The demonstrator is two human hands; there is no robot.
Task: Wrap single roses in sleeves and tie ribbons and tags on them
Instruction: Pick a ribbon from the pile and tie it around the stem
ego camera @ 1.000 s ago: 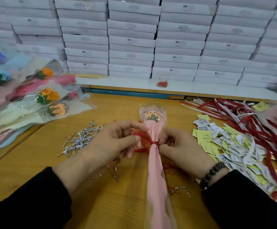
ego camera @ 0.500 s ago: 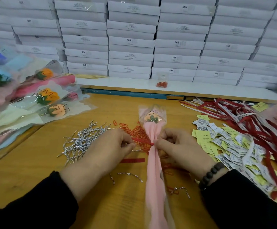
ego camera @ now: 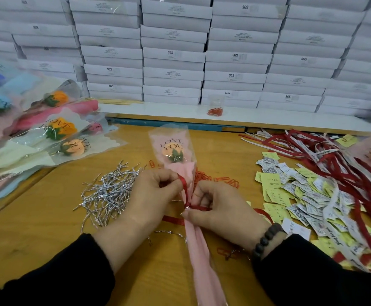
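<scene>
A single peach rose in a clear and pink "LOVE YOU" sleeve (ego camera: 173, 149) lies lengthwise on the wooden table (ego camera: 47, 250), its pink stem wrap running toward me. A red ribbon (ego camera: 184, 188) is wound round the sleeve's neck. My left hand (ego camera: 151, 195) pinches a loop of that ribbon just left of the sleeve. My right hand (ego camera: 220, 208) pinches the ribbon's other end at the knot, pressing against the sleeve.
Silver twist ties (ego camera: 109, 193) lie left of my hands, red paper clips (ego camera: 222, 180) behind them. Paper tags (ego camera: 295, 195) and red ribbons (ego camera: 326, 155) cover the right side. Wrapped roses (ego camera: 54, 133) are stacked at left. White boxes (ego camera: 173, 54) form a wall behind.
My left hand has lifted a loop of the red ribbon up beside the sleeve, and my right hand now holds the other end at the knot. The rose has stayed in place.
</scene>
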